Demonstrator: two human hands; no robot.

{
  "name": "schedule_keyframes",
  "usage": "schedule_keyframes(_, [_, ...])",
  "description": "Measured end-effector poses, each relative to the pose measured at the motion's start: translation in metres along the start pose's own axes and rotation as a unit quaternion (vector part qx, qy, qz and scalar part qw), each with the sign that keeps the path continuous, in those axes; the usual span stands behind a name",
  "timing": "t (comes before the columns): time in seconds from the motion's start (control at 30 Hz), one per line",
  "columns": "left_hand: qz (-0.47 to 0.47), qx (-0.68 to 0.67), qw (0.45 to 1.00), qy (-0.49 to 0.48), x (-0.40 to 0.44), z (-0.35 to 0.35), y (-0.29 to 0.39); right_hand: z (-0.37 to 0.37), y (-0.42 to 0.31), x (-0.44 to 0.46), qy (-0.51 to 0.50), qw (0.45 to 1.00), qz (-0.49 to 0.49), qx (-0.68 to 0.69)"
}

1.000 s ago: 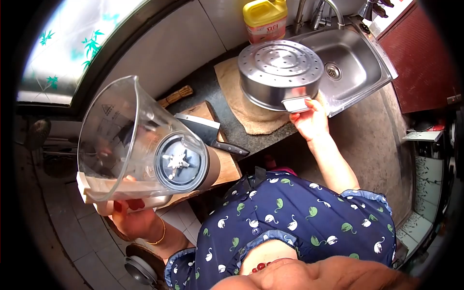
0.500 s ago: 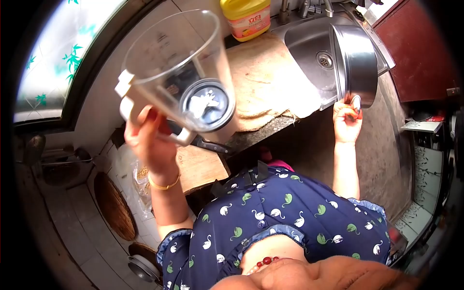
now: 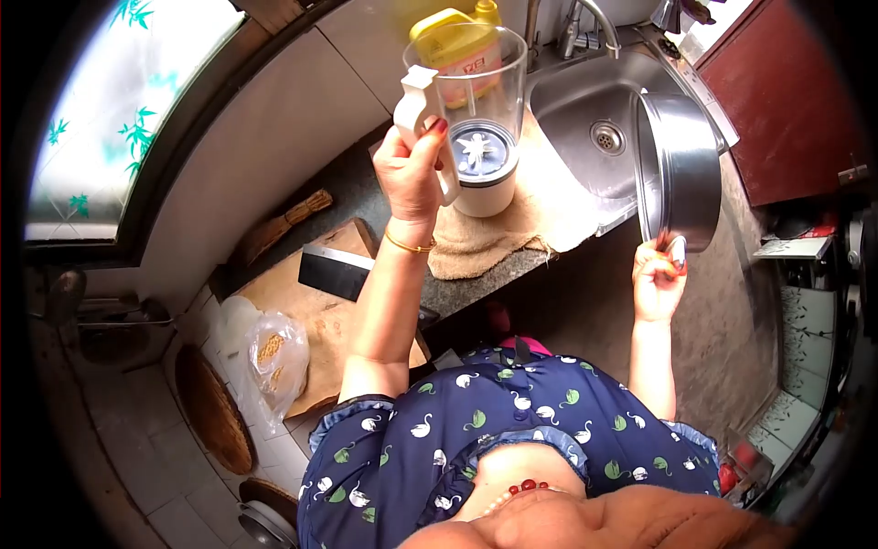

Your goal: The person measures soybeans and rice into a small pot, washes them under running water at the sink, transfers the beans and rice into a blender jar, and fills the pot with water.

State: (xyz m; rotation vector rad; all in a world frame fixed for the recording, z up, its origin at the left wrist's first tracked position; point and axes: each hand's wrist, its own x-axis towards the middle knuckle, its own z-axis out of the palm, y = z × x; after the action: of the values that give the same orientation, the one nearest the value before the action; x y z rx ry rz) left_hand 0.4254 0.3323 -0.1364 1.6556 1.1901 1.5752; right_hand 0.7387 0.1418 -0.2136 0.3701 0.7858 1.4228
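Note:
My left hand (image 3: 410, 174) is closed round the white handle of a clear blender jug (image 3: 485, 194). The jug is upright over the tan cloth (image 3: 466, 252) on the counter, with its blades visible inside; whether its base touches the cloth I cannot tell. My right hand (image 3: 660, 279) grips the lower edge of a shiny steel pot (image 3: 688, 174), tilted on its side beside the sink (image 3: 572, 101). A yellow jug with a label (image 3: 457, 46) stands right behind the blender jug.
A cleaver (image 3: 335, 273) lies on a wooden board (image 3: 302, 316) at the left, near a plastic bag of yellowish grains (image 3: 274, 361). A bundle brush (image 3: 288, 221) lies by the wall. The faucet (image 3: 594, 23) rises behind the sink.
The blender jug has moved right and away from me, from a tilted position to upright over the cloth. The pot in my right hand has come slightly nearer to me.

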Motion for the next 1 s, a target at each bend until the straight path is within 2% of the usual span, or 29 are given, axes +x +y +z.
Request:
schedule_keyframes(0.07, [-0.14,-0.197,0.97,0.02,-0.002,0.003,0.004,0.004,0.002,-0.002,-0.009,1.0,0.009,-0.02])
schedule_keyframes(0.2, [-0.105,-0.169,0.98,-0.002,-0.032,-0.016,-0.005,-0.004,-0.007,-0.003,-0.003,1.0,0.004,0.018])
schedule_keyframes(0.33, [-0.145,-0.196,0.969,-0.024,-0.057,-0.04,-0.004,-0.013,-0.002,0.008,0.001,0.998,0.01,0.064])
schedule_keyframes(0.4, [-0.108,-0.152,0.982,-0.028,-0.067,-0.038,-0.011,-0.004,0.008,0.013,0.033,0.994,0.016,0.106])
schedule_keyframes(0.47, [-0.106,-0.14,0.983,-0.06,-0.066,-0.044,-0.004,-0.004,0.009,0.016,0.032,0.995,0.022,0.087])
schedule_keyframes(0.53, [-0.014,0.073,0.993,-0.093,-0.061,-0.057,0.015,-0.001,0.024,0.019,0.022,0.996,0.01,0.084])
schedule_keyframes(0.57, [-0.034,0.087,0.99,-0.104,-0.076,-0.106,0.027,-0.021,0.061,-0.005,0.01,0.996,0.015,0.086])
schedule_keyframes(0.67, [-0.003,0.119,0.993,-0.026,-0.093,-0.109,0.024,-0.008,0.043,0.014,-0.013,0.995,0.054,0.084])
schedule_keyframes(0.73, [-0.041,0.081,0.992,-0.091,-0.109,-0.139,0.055,-0.007,0.049,0.016,-0.038,0.997,0.048,0.042])
schedule_keyframes(0.77, [-0.029,0.076,0.989,-0.124,-0.122,-0.152,0.06,-0.005,0.054,0.015,-0.039,0.997,0.043,0.042])
schedule_keyframes(0.97, [-0.053,0.054,0.971,-0.226,-0.185,-0.244,0.121,0.007,0.095,0.0,-0.118,0.992,0.022,-0.044])
schedule_keyframes(1.0, [-0.029,0.053,0.975,-0.215,-0.199,-0.262,0.127,0.009,0.106,-0.007,-0.134,0.989,0.024,-0.063])
